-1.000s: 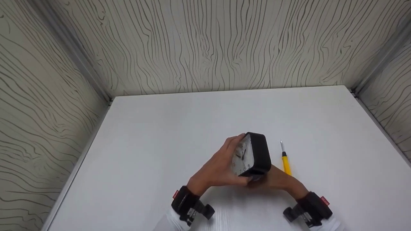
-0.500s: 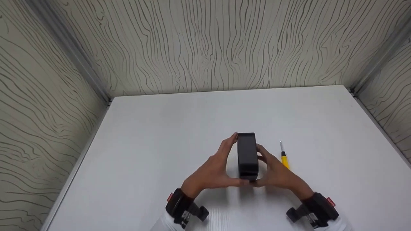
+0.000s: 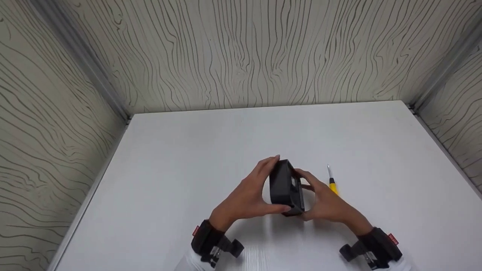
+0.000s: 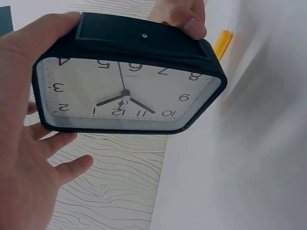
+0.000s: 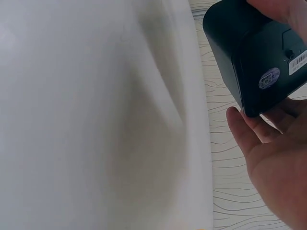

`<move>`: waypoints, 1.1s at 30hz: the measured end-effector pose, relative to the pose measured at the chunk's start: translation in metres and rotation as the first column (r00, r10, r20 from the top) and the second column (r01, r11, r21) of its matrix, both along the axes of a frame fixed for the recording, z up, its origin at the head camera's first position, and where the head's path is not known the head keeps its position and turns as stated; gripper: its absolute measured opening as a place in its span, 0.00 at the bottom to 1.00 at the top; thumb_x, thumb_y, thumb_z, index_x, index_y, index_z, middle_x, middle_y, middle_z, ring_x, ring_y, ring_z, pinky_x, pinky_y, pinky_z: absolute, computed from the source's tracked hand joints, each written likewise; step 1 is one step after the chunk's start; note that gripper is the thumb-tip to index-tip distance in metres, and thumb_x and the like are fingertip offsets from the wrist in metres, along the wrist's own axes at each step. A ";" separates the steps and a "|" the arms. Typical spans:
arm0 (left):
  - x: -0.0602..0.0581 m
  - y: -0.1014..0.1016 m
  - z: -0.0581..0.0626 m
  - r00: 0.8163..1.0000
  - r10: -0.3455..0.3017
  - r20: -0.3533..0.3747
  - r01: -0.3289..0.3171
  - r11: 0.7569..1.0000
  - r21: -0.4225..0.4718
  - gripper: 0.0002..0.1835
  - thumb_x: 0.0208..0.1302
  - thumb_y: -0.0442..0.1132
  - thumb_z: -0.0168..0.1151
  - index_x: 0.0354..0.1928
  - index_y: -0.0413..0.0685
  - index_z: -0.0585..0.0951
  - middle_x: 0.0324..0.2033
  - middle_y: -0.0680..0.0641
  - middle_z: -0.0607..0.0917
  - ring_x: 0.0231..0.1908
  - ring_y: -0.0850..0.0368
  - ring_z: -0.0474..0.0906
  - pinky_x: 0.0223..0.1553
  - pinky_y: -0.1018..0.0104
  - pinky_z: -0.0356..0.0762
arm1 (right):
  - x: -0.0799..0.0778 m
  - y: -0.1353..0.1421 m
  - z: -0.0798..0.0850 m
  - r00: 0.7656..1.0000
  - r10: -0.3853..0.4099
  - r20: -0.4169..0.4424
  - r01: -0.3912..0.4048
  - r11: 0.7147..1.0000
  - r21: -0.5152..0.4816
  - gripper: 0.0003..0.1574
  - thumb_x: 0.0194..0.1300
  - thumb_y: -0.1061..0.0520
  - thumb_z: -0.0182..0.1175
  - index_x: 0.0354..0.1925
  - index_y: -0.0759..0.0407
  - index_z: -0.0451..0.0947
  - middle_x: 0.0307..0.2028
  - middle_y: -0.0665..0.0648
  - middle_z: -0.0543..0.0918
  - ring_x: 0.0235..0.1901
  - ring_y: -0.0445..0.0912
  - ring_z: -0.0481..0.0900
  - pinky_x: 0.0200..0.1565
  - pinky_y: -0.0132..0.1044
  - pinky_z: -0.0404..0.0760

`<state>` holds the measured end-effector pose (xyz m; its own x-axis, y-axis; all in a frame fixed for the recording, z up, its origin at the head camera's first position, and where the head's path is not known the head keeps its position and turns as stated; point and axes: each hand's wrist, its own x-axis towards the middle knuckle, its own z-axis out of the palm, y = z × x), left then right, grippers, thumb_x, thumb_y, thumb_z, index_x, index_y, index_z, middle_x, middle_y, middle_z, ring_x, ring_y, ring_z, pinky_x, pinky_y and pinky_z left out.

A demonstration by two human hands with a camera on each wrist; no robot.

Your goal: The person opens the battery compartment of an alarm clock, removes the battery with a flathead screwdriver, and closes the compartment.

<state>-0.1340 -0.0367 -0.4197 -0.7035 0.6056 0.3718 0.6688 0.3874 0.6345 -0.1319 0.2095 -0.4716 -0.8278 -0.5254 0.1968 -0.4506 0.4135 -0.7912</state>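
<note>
A person's left hand [image 3: 244, 197], at nine o'clock, and right hand [image 3: 327, 201], at three, are together clasping a black analogue clock [image 3: 279, 184] above a white desk [image 3: 188, 169], a yellow-handled screwdriver [image 3: 333, 187] lying farther out toward three o'clock; careful handling is likely calling for gripping the casing [image 5: 223, 28], sparing the dial [image 4: 160, 81], one hand holding firm whenever the other is shifting

Left wrist view: the clock [image 4: 132, 84] showed numerals 1 to 12 on its dial, upside down; print near the 6 was too small to read. Right wrist view: its back bore a barcode label [image 5: 298, 62] and a round purple sticker [image 5: 269, 78], markings illegible. Head view: lettering on the left red tag [image 3: 195, 230] and right red tag [image 3: 392, 239] was unreadable.
</note>
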 end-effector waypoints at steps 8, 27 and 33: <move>-0.001 -0.015 -0.010 0.998 0.060 -0.012 -0.060 0.998 -0.031 0.53 0.44 0.65 0.63 0.70 0.63 0.47 0.64 0.56 0.57 0.57 0.62 0.65 0.55 0.60 0.71 | 0.001 0.005 0.007 1.000 0.003 -0.006 -0.003 1.000 -0.001 0.67 0.31 0.67 0.71 0.68 0.49 0.50 0.64 0.48 0.61 0.62 0.45 0.60 0.57 0.48 0.69; -0.006 -0.030 -0.046 0.963 0.200 0.179 -0.156 0.960 -0.231 0.58 0.34 0.63 0.68 0.69 0.66 0.48 0.62 0.63 0.60 0.59 0.61 0.63 0.56 0.57 0.67 | 0.000 0.011 0.003 0.996 -0.077 -0.041 0.082 0.986 0.145 0.67 0.30 0.60 0.73 0.68 0.44 0.52 0.64 0.45 0.59 0.62 0.39 0.59 0.56 0.49 0.69; -0.010 -0.031 -0.056 0.968 0.191 0.164 -0.138 0.947 -0.288 0.58 0.34 0.61 0.69 0.69 0.61 0.49 0.61 0.61 0.63 0.58 0.63 0.64 0.61 0.57 0.63 | -0.002 0.009 -0.002 0.996 -0.078 -0.053 0.086 0.981 0.171 0.68 0.29 0.53 0.76 0.68 0.42 0.53 0.64 0.45 0.59 0.62 0.40 0.59 0.56 0.50 0.68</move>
<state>-0.1435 -0.0679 -0.4761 -0.8429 0.5347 0.0605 0.4600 0.6576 0.5966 -0.1341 0.2186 -0.4735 -0.8617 -0.4856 0.1474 -0.4435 0.5795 -0.6837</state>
